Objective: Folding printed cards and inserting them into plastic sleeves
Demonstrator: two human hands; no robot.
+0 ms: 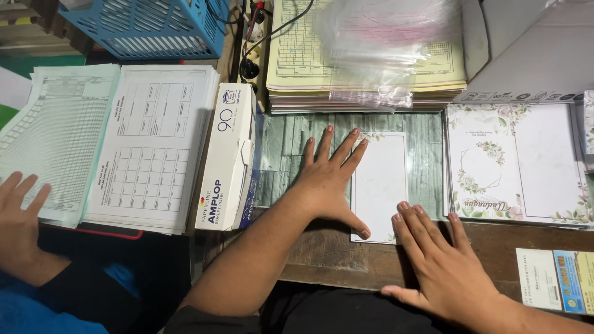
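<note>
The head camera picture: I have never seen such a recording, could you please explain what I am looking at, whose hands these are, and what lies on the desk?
There is no machine here. The one picture comes from a camera worn on a person's head, looking down at that person's own two bare hands.

The left hand lies flat, fingers spread, on the left edge of a white card with a floral border. The right hand rests flat at the card's lower right corner. Neither hand grips anything; both press down.

The card lies on a wooden desk. To its left stands a white envelope box, then stacks of printed forms. Behind are yellow sheets under clear plastic sleeves. At right lies a stack of larger floral cards.

The hand at far left belongs to another person.
</note>
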